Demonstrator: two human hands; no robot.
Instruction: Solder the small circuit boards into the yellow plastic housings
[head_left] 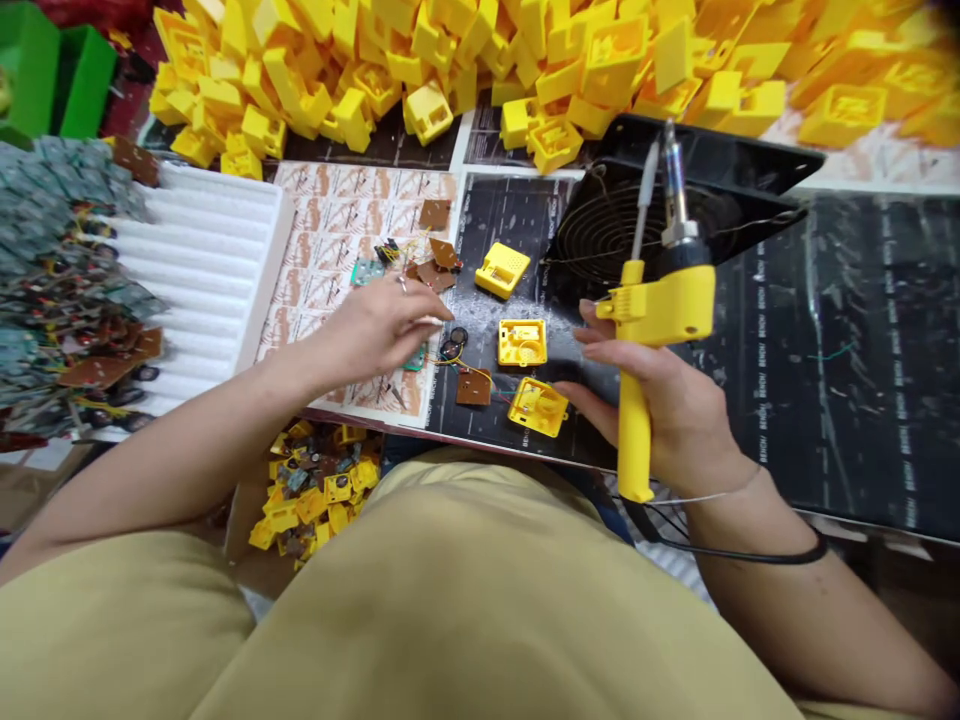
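Note:
My right hand [667,400] is wrapped around a yellow soldering gun [636,430], its metal tip pointing up and away from me. The right thumb reaches beside an open yellow plastic case [538,407]. Another open case half [523,343] lies just beyond it, and a closed-looking yellow case [503,271] sits farther back. Over the left part of the work surface, my left hand [390,325] has its fingers drawn together; what is between them is hidden. Close to it are a small black speaker [454,344] with wires, a brown circuit board [474,386] and a green board [367,271].
Yellow cases [435,60] are heaped along the back. A black fan [622,215] stands behind the soldering gun. At left, a white ribbed foam tray [210,260] lies next to piled wired boards [75,280]. A box of yellow parts [322,495] is below the table edge.

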